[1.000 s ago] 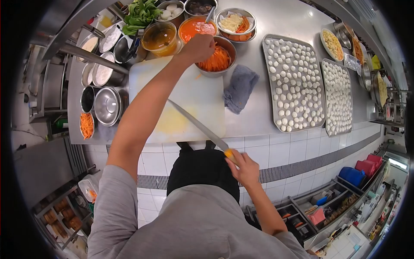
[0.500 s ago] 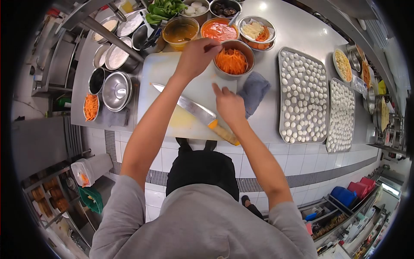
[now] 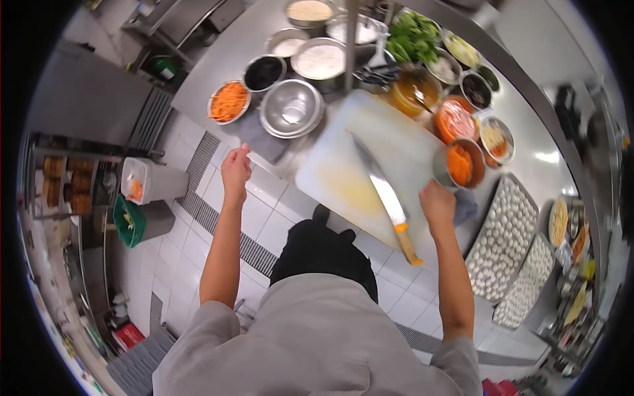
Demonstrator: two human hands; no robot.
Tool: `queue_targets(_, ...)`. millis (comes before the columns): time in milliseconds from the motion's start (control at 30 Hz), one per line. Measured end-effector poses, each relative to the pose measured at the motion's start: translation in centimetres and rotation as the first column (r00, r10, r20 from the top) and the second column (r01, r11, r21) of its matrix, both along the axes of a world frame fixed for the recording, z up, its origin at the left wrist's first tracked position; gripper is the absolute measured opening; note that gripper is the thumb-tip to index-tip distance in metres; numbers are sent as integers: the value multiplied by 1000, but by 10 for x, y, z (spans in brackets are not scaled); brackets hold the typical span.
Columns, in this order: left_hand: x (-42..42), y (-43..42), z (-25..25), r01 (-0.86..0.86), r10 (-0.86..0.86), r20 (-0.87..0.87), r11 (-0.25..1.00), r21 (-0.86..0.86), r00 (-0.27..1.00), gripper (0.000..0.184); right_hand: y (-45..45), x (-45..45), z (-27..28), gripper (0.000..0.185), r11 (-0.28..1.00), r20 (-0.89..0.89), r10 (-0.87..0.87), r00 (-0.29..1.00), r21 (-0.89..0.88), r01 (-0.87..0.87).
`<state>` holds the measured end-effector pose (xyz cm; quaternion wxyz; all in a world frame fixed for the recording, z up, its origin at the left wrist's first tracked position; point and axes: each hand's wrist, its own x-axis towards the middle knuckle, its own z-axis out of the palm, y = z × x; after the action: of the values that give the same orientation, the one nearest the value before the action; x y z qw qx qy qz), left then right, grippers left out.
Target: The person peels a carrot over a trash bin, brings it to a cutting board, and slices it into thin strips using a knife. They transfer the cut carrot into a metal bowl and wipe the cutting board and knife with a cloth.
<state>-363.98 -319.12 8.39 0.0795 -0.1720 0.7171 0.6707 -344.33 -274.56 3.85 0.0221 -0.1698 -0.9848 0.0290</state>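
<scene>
My left hand (image 3: 236, 173) is raised off the table's front edge, by the grey cloth (image 3: 263, 136) and the nested steel bowls (image 3: 290, 109). Its fingers are curled together; whether anything small is between them does not show. Closed, my right hand (image 3: 438, 203) is at the right edge of the white cutting board (image 3: 337, 168), just below a metal pot (image 3: 477, 173) of shredded carrot (image 3: 459, 165). What it may hold is hidden. Lying across the board is a large knife (image 3: 384, 188), its handle toward me. A blue-grey cloth (image 3: 466, 206) lies beside my right hand.
A bowl of carrot shreds (image 3: 228, 102) stands at the table's left corner. Containers of white powder (image 3: 319, 59), leafy greens (image 3: 413, 36) and sauces (image 3: 456, 119) line the back. Trays of small white balls (image 3: 503, 237) lie right. A bin (image 3: 158, 178) stands left.
My view has turned left. My left hand has moved from beside the carrot pot to the table's left front edge. My right hand's pointing finger has curled in, and it is now below the pot.
</scene>
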Motion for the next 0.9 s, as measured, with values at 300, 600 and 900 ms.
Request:
queue_targets(300, -159, -96, -116, -260, 237, 131, 946, 194, 963, 24, 53, 2, 93, 28, 906, -225, -421, 879, -59, 419)
queue_targets(600, -146, -109, -115, -354, 358, 11, 919, 172, 934, 34, 61, 28, 63, 26, 247, 73, -811, 581, -858, 452)
queue_targets(900, -14, -136, -43, -268, 268, 1, 963, -28, 963, 36, 102, 88, 152, 24, 426, -2, -764, 645, -752, 503)
